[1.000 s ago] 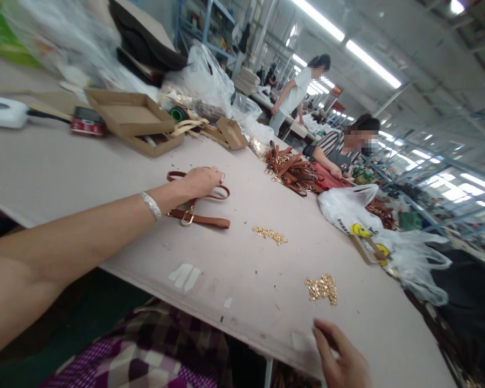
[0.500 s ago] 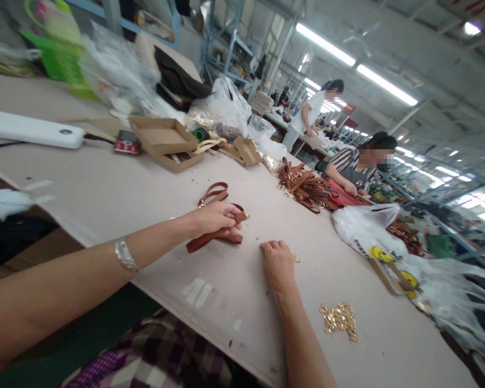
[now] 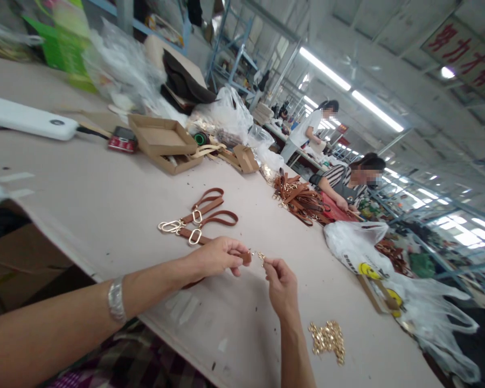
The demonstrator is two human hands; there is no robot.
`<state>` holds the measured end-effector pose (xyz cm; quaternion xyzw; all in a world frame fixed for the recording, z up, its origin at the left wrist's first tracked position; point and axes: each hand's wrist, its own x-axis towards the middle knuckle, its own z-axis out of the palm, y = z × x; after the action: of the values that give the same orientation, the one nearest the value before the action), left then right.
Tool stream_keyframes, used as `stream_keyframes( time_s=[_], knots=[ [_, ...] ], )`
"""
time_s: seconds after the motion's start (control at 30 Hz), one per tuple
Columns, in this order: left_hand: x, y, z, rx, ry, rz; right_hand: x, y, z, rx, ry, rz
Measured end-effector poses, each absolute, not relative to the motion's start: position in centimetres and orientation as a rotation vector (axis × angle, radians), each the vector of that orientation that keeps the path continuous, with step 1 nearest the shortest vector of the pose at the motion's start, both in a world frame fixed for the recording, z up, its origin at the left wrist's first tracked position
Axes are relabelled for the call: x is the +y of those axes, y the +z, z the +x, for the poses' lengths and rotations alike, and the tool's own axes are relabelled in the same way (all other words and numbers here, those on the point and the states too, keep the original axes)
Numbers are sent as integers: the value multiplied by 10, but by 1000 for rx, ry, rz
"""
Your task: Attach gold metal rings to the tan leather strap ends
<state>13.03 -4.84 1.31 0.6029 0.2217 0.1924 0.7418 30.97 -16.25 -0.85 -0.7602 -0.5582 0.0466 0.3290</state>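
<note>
My left hand point(image 3: 226, 256) pinches the end of a brown leather strap point(image 3: 246, 257), whose tip points right. Close to that tip, my right hand point(image 3: 279, 272) has its fingers closed; what they grip is too small to name. Small gold pieces point(image 3: 261, 255) show just beyond its fingertips. Left of my hands lie looped brown straps point(image 3: 222, 216) with gold oval rings point(image 3: 194, 236). A pile of small gold pieces point(image 3: 327, 340) sits to the right of my right forearm.
Cardboard boxes point(image 3: 161, 137) and plastic bags stand along the table's back left. A heap of brown straps point(image 3: 297, 196) lies at the far edge, near a seated person point(image 3: 347, 183). A white bag point(image 3: 358, 248) lies at the right.
My left hand has moved down and slightly right with the strap, uncovering the looped straps. My right hand has lifted and pinched its fingers near the small gold pieces. The view has shifted slightly.
</note>
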Motion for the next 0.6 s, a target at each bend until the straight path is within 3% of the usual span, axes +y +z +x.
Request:
stream_keyframes(
  time_s=[0.17, 0.6],
  knots=[
    [-72, 11, 138, 460, 431, 1352, -194, -1, 278, -1008, 571, -1542],
    [-125, 1, 143, 401, 437, 1509, -236, -13, 252, -894, 617, -1513]
  ],
)
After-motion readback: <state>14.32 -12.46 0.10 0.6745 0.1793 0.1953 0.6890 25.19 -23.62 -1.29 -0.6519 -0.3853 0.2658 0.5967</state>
